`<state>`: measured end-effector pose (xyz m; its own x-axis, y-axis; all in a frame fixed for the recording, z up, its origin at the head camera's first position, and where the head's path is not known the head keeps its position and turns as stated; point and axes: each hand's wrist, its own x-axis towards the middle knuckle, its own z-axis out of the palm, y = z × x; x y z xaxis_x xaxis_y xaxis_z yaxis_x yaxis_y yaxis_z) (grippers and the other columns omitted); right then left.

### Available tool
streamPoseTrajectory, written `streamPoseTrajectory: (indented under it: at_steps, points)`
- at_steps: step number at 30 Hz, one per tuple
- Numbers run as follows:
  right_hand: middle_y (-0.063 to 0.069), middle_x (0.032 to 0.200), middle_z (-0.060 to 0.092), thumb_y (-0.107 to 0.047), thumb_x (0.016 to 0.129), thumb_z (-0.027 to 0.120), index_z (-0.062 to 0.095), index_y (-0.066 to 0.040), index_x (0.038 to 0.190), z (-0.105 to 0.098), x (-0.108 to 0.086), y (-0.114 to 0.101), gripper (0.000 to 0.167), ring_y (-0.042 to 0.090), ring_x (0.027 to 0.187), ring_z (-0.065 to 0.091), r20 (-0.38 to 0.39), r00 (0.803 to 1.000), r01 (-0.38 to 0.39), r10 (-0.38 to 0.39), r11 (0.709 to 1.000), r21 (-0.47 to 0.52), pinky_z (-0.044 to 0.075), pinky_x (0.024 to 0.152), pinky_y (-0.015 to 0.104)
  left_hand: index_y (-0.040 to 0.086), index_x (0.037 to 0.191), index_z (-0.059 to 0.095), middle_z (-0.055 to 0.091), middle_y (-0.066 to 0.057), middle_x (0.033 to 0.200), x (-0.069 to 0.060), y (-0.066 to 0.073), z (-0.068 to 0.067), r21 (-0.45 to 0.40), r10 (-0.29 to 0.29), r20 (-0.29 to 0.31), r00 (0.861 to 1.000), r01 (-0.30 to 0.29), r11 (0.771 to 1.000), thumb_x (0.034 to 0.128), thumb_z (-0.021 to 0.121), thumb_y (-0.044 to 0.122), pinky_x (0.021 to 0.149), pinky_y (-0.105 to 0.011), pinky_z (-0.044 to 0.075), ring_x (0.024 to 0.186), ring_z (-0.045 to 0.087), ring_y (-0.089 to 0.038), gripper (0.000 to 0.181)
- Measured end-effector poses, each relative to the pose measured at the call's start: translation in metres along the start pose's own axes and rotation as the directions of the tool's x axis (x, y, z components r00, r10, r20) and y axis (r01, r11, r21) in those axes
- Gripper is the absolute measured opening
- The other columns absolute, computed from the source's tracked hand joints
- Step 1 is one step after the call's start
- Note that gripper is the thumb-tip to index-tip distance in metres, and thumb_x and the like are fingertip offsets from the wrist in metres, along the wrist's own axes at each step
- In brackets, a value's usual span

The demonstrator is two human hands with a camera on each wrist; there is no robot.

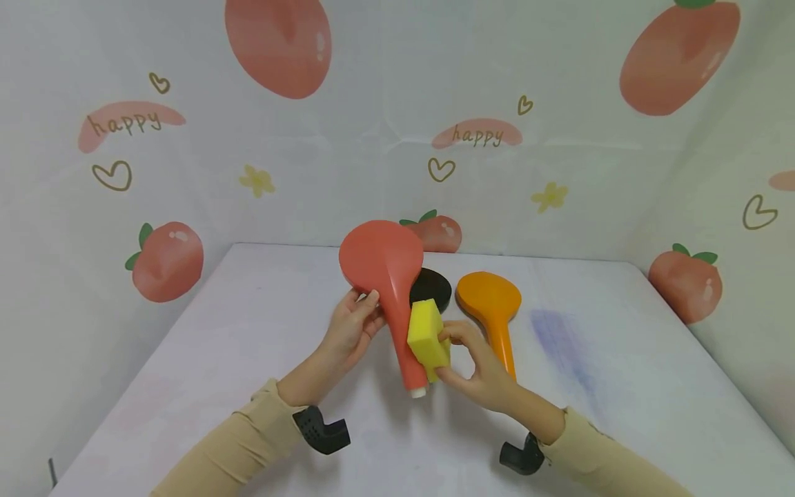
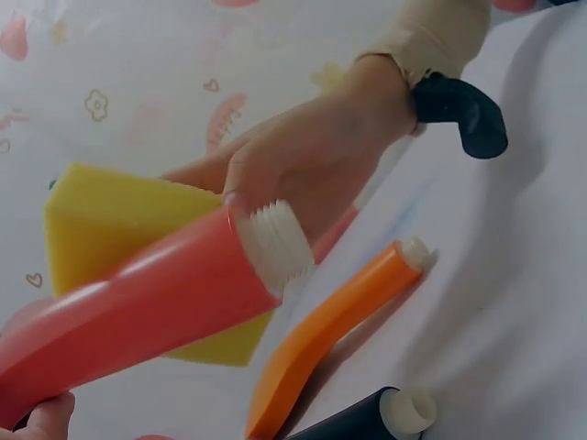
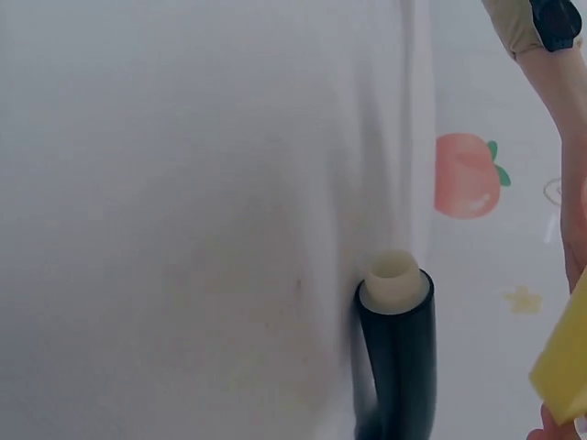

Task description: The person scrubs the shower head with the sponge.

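In the head view, my left hand [image 1: 354,324] holds a red handheld shower head [image 1: 380,259] by its neck, round head up and tilted, above the table. Its white threaded end [image 2: 275,247] shows large in the left wrist view. My right hand [image 1: 481,369] pinches a yellow sponge [image 1: 427,337] between thumb and fingers. The sponge lies against the side of the red handle. In the right wrist view only part of the sponge [image 3: 564,367] appears, at the right edge.
Behind the hands, a black shower head [image 1: 433,288] lies on the table, partly hidden by the red one and the sponge. An orange shower head [image 1: 491,297] lies to its right. The white table [image 1: 248,290] carries a bluish smear [image 1: 562,345]; a printed curtain [image 1: 373,138] surrounds it.
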<state>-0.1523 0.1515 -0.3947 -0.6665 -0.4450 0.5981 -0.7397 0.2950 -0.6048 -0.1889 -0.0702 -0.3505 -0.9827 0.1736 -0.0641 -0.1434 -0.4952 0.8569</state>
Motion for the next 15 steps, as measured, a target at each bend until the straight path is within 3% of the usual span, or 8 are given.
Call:
streamPoseTrajectory:
  at_steps: [11, 15]
  points:
    - [0.006, 0.116, 0.050, 0.000, 0.074, 0.071, 0.052, -0.012, 0.113, 0.003, -0.014, -0.008, 0.045, 0.014, 0.107, 0.048, -0.027, 0.999, -0.049, 0.047, 0.995, -0.091, 0.051, 0.088, 0.026, 0.007, 0.136, 0.031, 0.049, -0.006, 0.120, -0.002, 0.004, 0.003, 0.021, 0.120, -0.139, 0.983, -0.118, 0.993, 0.0977, 0.045, 0.010, 0.086, -0.023, 0.053, 0.101, 0.057, -0.014, 0.040]
    - [0.011, 0.118, 0.047, -0.009, 0.073, 0.074, 0.056, -0.016, 0.109, 0.006, -0.017, -0.011, 0.042, 0.019, 0.108, 0.045, -0.066, 0.998, 0.011, -0.025, 0.979, -0.206, 0.048, 0.088, 0.026, 0.008, 0.135, 0.031, 0.049, -0.007, 0.122, -0.003, 0.004, 0.004, 0.022, 0.155, -0.168, 0.974, -0.153, 0.988, 0.0977, 0.045, 0.009, 0.089, -0.025, 0.053, 0.103, 0.057, -0.016, 0.040]
